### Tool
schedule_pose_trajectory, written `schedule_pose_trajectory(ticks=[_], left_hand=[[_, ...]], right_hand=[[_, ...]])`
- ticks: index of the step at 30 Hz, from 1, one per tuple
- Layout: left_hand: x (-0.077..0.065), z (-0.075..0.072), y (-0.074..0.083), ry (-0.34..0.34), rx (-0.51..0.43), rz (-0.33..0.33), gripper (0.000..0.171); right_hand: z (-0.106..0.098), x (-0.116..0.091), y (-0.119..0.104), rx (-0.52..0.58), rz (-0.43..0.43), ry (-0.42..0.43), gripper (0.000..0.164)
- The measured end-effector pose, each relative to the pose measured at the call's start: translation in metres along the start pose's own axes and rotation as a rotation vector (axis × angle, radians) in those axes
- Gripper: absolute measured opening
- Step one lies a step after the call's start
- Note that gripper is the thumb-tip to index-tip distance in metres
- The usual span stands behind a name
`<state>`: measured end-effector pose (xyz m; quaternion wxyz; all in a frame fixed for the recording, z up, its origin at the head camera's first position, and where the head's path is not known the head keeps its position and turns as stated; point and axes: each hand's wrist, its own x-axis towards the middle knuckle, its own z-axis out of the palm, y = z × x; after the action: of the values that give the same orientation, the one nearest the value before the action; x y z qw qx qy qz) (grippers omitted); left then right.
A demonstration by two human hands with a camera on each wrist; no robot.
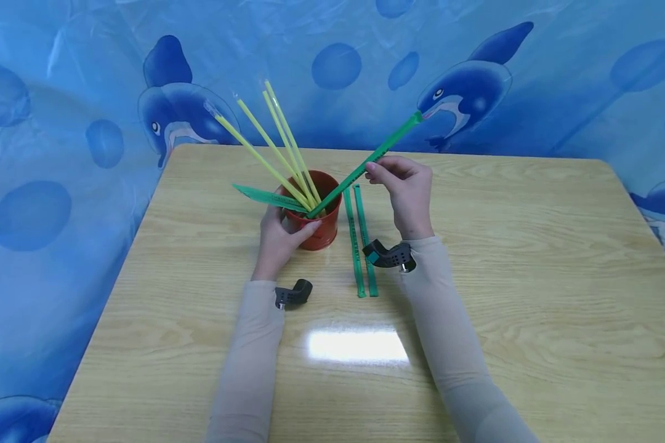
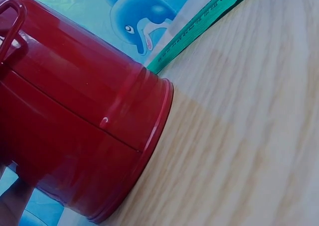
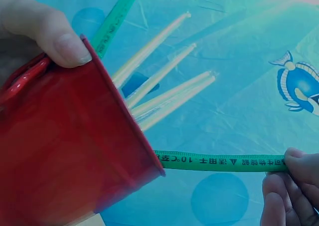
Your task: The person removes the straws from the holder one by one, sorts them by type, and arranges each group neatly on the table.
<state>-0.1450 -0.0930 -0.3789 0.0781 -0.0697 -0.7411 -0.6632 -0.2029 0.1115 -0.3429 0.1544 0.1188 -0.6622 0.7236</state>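
My left hand (image 1: pixel 277 243) grips a small red bucket (image 1: pixel 322 235) at its left side, the thumb near the rim. Several yellow straws (image 1: pixel 259 153) in clear wrappers stand fanned out in the bucket. A green-wrapped straw (image 1: pixel 268 196) leans out over its left rim. With thumb and fingers, my right hand (image 1: pixel 409 194) pinches another green-wrapped straw (image 1: pixel 388 144), which slants up to the right, its lower end inside the bucket's mouth. The right wrist view shows printed characters on this green wrapper (image 3: pixel 219 162). Hidden from sight are the straws' bottom ends.
Two green-wrapped straws (image 1: pixel 354 246) lie side by side on the wooden table (image 1: pixel 532 277), right of the bucket. Behind the table hangs a blue sheet (image 1: pixel 288 37) printed with dolphins. Light glares off the table near the forearms.
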Motion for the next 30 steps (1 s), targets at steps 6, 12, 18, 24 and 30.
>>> schedule_pose_trajectory(ticks=[6, 12, 18, 24, 30], left_hand=[[-0.002, 0.001, 0.001, -0.01, 0.012, -0.027, 0.07], [-0.003, 0.0, 0.0, 0.001, 0.031, -0.017, 0.071], [-0.004, 0.0, 0.0, -0.001, 0.03, -0.039, 0.073], [-0.001, 0.0, -0.005, 0.006, 0.026, -0.002, 0.072], [0.007, 0.0, -0.032, 0.009, 0.026, 0.008, 0.076]], right_hand=[[-0.004, -0.001, -0.004, 0.013, -0.013, 0.009, 0.021], [-0.007, -0.001, -0.008, 0.036, -0.028, 0.026, 0.021], [-0.011, -0.001, -0.011, 0.056, -0.05, 0.039, 0.018], [-0.015, 0.001, -0.014, 0.062, -0.079, 0.062, 0.011], [-0.018, 0.002, -0.019, 0.098, -0.073, 0.087, 0.006]])
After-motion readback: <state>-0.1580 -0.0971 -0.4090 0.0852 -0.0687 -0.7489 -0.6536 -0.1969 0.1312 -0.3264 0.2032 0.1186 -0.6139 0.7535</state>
